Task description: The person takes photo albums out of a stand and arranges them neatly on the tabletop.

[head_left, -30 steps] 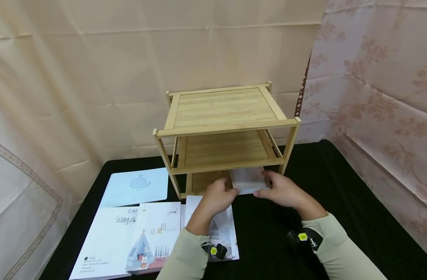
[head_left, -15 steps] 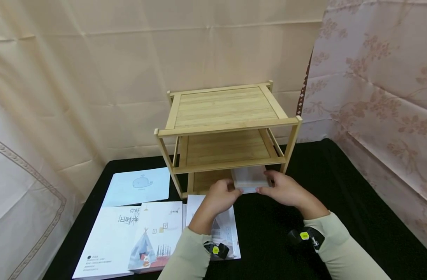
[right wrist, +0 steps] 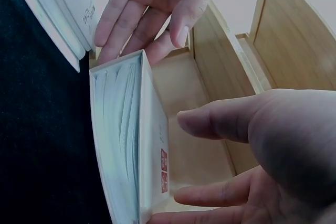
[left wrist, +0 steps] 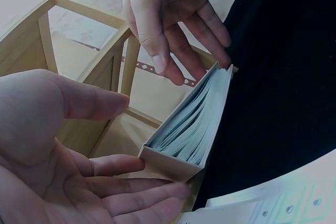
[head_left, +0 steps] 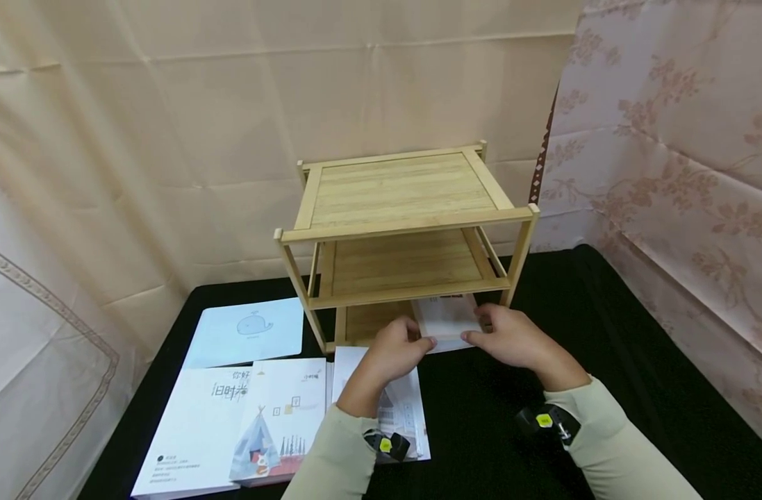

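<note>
A thick white photo album (head_left: 446,319) stands at the right of the bottom tier of a three-tier wooden rack (head_left: 408,226). Its open page edges (left wrist: 191,124) show in the left wrist view, and a red square print on its cover (right wrist: 164,171) in the right wrist view. My left hand (head_left: 393,354) is at the album's left end, its extended fingers touching that end and the thumb held apart. At the right end is my right hand (head_left: 512,340), fingers extended along the album and thumb off the cover. The middle tier hides the album's far part.
Several albums lie on the black cloth (head_left: 481,430) to the left: a light blue one with a whale (head_left: 243,337), a white one (head_left: 187,430), one with a tent picture (head_left: 280,417). Another white one (head_left: 412,434) lies partly under my left forearm. Curtains hang behind and at both sides.
The album's cover has tipped so that print now shows at its far edge. Both hands have shifted slightly right, staying at its ends.
</note>
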### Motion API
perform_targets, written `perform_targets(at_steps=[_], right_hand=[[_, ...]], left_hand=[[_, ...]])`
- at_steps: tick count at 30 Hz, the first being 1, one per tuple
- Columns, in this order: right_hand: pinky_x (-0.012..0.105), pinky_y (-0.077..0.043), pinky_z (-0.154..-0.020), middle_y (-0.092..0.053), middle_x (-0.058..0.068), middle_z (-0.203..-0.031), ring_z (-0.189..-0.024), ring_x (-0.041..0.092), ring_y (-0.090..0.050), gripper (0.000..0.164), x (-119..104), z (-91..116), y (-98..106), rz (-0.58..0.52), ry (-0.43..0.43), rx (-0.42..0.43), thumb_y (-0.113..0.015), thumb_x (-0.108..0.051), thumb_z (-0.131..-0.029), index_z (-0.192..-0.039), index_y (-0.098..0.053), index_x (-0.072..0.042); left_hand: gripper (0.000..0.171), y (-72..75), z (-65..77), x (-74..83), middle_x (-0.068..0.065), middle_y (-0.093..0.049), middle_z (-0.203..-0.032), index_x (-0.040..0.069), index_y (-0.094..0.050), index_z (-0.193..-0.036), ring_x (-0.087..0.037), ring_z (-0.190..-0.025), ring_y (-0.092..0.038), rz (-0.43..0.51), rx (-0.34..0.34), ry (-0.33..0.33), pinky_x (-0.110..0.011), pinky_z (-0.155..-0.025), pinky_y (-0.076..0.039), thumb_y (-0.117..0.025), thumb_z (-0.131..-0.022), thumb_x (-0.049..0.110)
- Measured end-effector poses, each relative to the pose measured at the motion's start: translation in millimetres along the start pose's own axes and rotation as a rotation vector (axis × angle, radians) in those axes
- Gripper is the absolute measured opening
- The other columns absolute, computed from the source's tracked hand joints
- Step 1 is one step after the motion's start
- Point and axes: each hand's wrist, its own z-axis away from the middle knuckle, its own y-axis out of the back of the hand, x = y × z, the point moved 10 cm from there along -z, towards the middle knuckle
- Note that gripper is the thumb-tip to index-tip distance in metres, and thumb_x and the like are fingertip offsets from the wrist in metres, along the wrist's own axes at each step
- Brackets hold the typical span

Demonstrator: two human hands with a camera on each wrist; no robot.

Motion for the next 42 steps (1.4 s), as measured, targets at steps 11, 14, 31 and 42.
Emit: perform_targets(at_steps=[11,14,31,42], right_hand=[[0.04,-0.058,-0.075,-0.068,0.017,-0.111,-0.087,0.021,-0.067,0.067,-3,2,-7,0.036,0.001,-0.054,-0.074,-0.039,-0.093,-0.138,-0.054,0.006],[0.037,-0.057,-0.072,-0.068,0.014,-0.106,-0.082,0.019,-0.065,0.068,-5,3,-9,0.039,0.017,-0.07,-0.075,-0.039,-0.092,-0.138,-0.054,0.007],[0.045,-0.061,-0.075,-0.063,0.035,-0.125,-0.097,0.035,-0.071,0.089,15,1,-6,0.038,-0.119,-0.017,-0.067,-0.049,-0.096,-0.152,-0.033,0.013],[0.034,-0.056,-0.054,-0.069,0.01,-0.078,-0.059,0.021,-0.066,0.087,19,4,-10,-0.007,-0.134,-0.119,-0.066,-0.049,-0.098,-0.148,-0.037,0.016]], left_hand=[[0.031,-2.1,0.2,-3.3,-0.008,-0.062,-0.097,0.01,-0.06,-0.11,-0.023,-0.086,-0.059,-0.007,-0.017,0.023,-0.036,-0.071,-0.047,-0.069,-0.098,0.037],[0.031,-2.2,-0.1,-5.2,-0.008,-0.061,-0.095,0.011,-0.059,-0.107,-0.024,-0.084,-0.058,-0.011,-0.021,0.04,-0.036,-0.069,-0.046,-0.068,-0.098,0.038],[0.033,2.9,5.3,-4.7,-0.005,-0.065,-0.079,0.011,-0.065,-0.09,-0.021,-0.07,-0.06,-0.04,0.005,0.057,-0.031,-0.059,-0.047,-0.058,-0.105,0.041],[0.052,3.8,4.5,-6.7,-0.014,-0.069,-0.095,-0.002,-0.05,-0.142,-0.024,-0.071,-0.07,0.045,0.011,0.075,-0.037,-0.063,-0.061,-0.054,-0.107,0.036]])
